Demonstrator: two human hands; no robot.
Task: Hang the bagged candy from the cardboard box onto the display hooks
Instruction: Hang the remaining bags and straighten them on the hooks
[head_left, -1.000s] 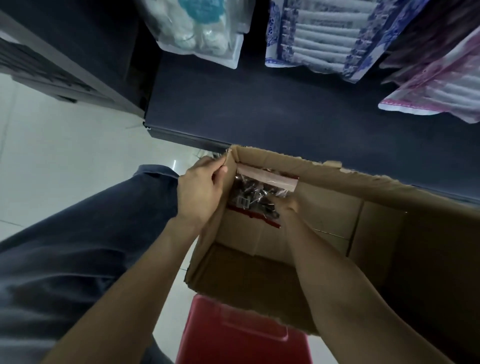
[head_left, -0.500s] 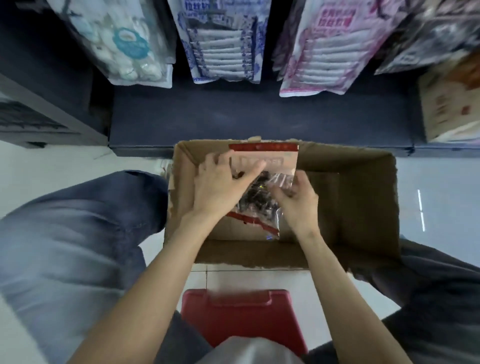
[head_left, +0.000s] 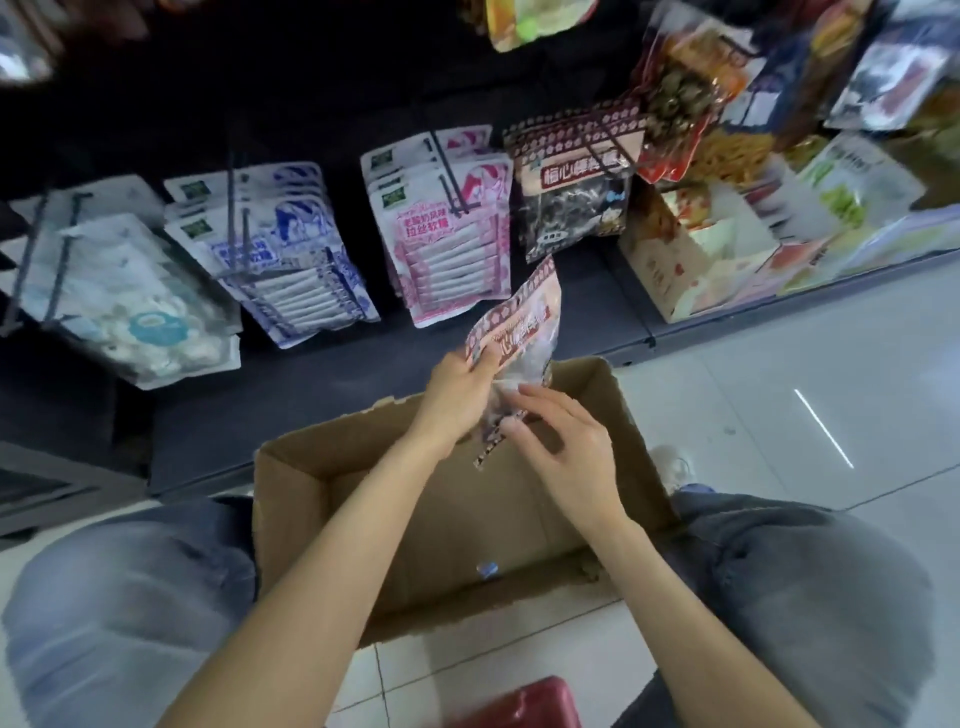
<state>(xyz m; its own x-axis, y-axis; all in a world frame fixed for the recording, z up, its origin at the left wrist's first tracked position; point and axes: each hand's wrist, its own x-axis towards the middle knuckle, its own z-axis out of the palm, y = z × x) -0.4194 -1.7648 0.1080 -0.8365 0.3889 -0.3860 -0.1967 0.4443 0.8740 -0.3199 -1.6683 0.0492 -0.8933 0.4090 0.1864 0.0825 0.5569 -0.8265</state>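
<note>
Both bare forearms reached forward from the lower edge of the view and drew close together at the hands. The left hand (head_left: 460, 387) was raised highest, its fingers curled and its thumb pressed in a pinching grip on the candy bag (head_left: 519, 332). The right hand (head_left: 563, 447) sat just beside and slightly below it, wrist bent, fingers loosely spread with their tips touching the bag's lower part. Both knees, in grey denim, were bent and spread wide to either side of the arms.
</note>
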